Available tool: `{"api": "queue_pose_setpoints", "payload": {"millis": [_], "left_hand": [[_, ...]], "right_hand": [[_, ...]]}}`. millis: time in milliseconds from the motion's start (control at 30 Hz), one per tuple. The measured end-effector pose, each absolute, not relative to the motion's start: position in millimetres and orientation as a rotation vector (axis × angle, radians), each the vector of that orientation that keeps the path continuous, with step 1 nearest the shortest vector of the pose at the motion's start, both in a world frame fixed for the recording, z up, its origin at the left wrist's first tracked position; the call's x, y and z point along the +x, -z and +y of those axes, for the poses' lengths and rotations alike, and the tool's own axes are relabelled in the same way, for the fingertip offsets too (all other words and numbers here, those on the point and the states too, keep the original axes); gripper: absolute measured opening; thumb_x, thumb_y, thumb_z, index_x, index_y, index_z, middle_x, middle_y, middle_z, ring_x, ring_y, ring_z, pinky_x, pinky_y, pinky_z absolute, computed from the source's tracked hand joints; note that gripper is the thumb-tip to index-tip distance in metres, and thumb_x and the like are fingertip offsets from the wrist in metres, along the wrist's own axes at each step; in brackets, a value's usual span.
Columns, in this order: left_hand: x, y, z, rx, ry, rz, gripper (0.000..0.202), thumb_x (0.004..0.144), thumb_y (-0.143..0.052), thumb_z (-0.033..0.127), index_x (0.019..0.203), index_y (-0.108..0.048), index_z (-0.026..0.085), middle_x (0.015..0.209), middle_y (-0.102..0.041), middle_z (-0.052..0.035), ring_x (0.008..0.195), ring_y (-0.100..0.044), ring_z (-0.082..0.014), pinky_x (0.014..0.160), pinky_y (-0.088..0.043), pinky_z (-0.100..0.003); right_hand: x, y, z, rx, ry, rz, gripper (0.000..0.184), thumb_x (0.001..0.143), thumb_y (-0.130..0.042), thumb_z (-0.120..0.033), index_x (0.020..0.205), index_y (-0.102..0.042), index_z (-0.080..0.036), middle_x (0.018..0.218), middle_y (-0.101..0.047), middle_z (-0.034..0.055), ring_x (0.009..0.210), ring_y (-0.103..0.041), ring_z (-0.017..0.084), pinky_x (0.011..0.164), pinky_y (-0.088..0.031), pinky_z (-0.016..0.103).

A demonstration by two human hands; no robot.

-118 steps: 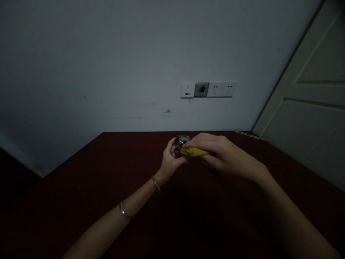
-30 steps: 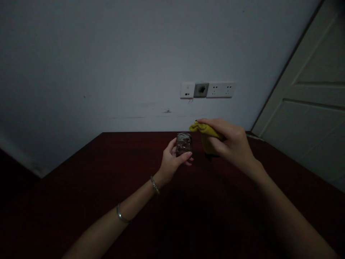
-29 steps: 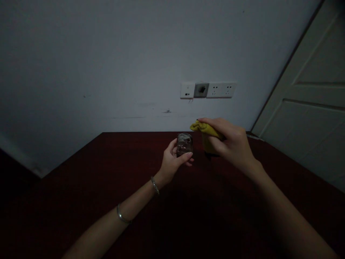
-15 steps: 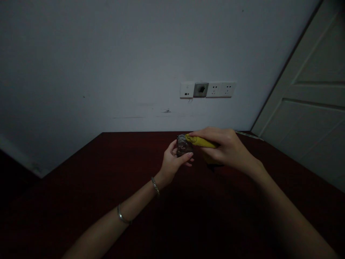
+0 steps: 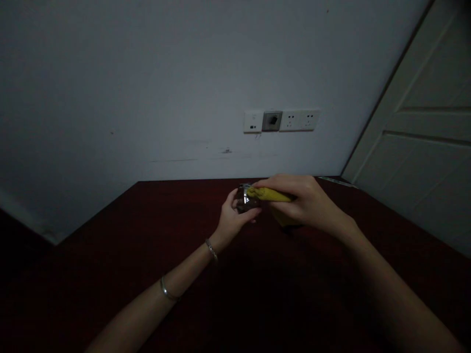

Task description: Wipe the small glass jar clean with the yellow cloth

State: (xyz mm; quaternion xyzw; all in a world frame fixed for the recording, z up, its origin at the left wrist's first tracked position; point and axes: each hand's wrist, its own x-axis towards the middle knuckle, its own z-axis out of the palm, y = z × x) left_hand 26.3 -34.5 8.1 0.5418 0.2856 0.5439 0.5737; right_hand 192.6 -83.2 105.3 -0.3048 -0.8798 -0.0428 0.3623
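My left hand [image 5: 231,219] is closed around a small clear glass [image 5: 243,202], held just above the dark red table [image 5: 147,255]. My right hand [image 5: 301,203] is closed on a yellow cloth [image 5: 268,195], whose tip presses against the rim of the glass. Two thin bracelets sit on my left forearm. The room is dim, and the lower part of the cloth hangs hidden behind my right hand.
A white wall rises behind the table with a row of sockets [image 5: 281,120] above the far edge. A pale door [image 5: 423,147] stands at the right. A thin light object [image 5: 336,181] lies at the table's far right corner.
A second ago my right hand held the yellow cloth lifted away, up and right of the glass. It has come back down and the cloth now touches the glass.
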Motion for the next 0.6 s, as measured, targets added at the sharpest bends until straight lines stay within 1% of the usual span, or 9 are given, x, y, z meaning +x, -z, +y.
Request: {"api": "queue_pose_setpoints", "payload": {"millis": [67,133,267,433,600], "left_hand": [[29.5,-6.5,-34.2,1.307,-1.300,0.667,0.080,0.053,-0.083,0.020,0.121,-0.041,0.016,0.100,-0.062,-0.0087,0.079,-0.064,-0.0179,0.063,-0.054,-0.027],[32.8,-5.6,-34.5,1.343,-1.325,0.661,0.078,0.051,-0.084,0.018,0.117,-0.044,0.017,0.102,-0.062,-0.0084,0.088,-0.062,-0.0196,0.072,-0.053,-0.030],[36.8,-6.2,-35.1,1.385,-1.331,0.658,0.069,0.053,-0.082,0.018,0.112,-0.046,0.015,0.100,-0.061,-0.0077,0.093,-0.060,-0.0203,0.081,-0.049,-0.033],[37.0,-8.5,-35.4,1.377,-1.352,0.676,0.067,0.051,-0.080,0.013,0.109,-0.048,0.014,0.103,-0.062,-0.0080,0.095,-0.059,-0.0203,0.086,-0.046,-0.034],[35.8,-7.7,-32.6,1.306,-1.358,0.662,0.071,0.044,-0.082,0.009,0.106,-0.048,0.014,0.103,-0.063,-0.0088,0.092,-0.061,-0.0197,0.083,-0.048,-0.033]], "right_hand": [[193.8,-103.2,-79.9,-0.793,0.179,-2.251,0.030,0.084,-0.056,-0.013,0.114,-0.062,-0.014,0.106,-0.068,0.0103,0.097,-0.063,0.020,0.086,-0.051,0.033],[193.5,-100.3,-76.8,-0.792,0.235,-2.278,0.032,0.085,-0.053,-0.012,0.116,-0.061,-0.012,0.109,-0.066,0.0129,0.102,-0.060,0.022,0.088,-0.050,0.036],[189.9,-95.9,-74.7,-0.754,0.275,-2.388,0.032,0.086,-0.052,-0.011,0.116,-0.061,-0.011,0.110,-0.065,0.0143,0.103,-0.059,0.023,0.089,-0.050,0.037],[187.4,-97.8,-78.1,-0.782,0.246,-2.415,0.029,0.086,-0.052,-0.012,0.114,-0.062,-0.015,0.106,-0.066,0.0122,0.099,-0.060,0.022,0.085,-0.051,0.038],[186.1,-102.0,-81.5,-0.773,0.173,-2.482,0.027,0.085,-0.052,-0.012,0.108,-0.065,-0.017,0.103,-0.067,0.0100,0.095,-0.061,0.021,0.083,-0.051,0.035]]}}
